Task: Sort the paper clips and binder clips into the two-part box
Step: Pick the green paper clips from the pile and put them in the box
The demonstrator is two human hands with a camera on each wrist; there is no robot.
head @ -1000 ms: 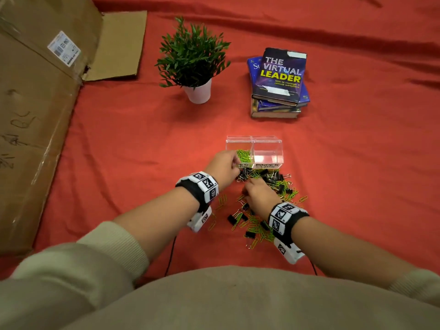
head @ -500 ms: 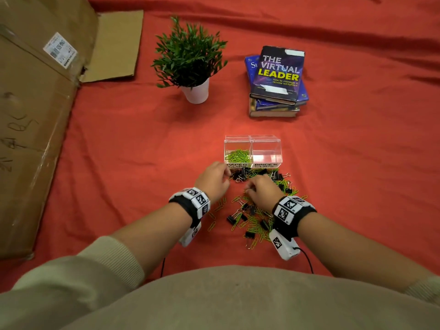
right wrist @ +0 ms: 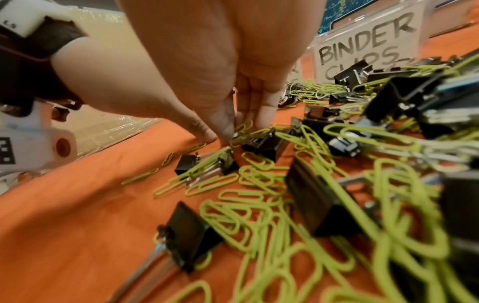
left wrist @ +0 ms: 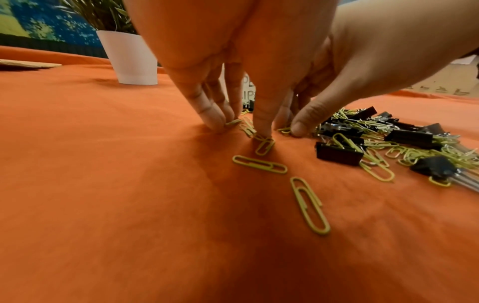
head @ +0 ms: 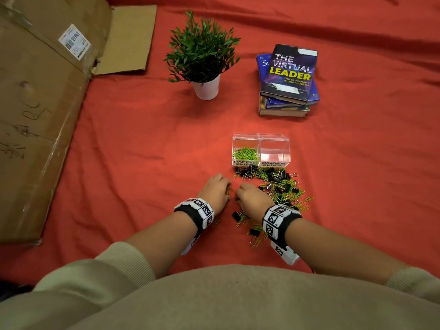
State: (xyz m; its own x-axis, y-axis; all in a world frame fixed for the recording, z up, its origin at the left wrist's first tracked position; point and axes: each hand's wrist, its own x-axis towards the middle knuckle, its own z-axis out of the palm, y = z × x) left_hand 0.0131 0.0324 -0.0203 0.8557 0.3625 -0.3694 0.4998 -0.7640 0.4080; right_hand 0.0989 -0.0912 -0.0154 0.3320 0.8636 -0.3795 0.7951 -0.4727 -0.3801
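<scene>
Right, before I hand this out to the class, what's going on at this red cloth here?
A person is sorting a mixed pile of clips into a clear two-part box. The paper clips side already holds green clips; the binder clips side looks empty. Both hands are down at the pile's near-left edge: the left hand is gathering loose green paper clips with its fingers, and the right hand is picking among clips beside it.

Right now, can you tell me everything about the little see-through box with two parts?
The two-part box looks like clear plastic, open on top, standing upright on the red cloth just beyond the mixed pile of clips. A wall splits it into two side-by-side halves with handwritten labels. The half marked PAPER CLIPS holds green paper clips; the half marked BINDER CLIPS looks empty. Black binder clips lie against its front. Neither hand touches it.
</scene>
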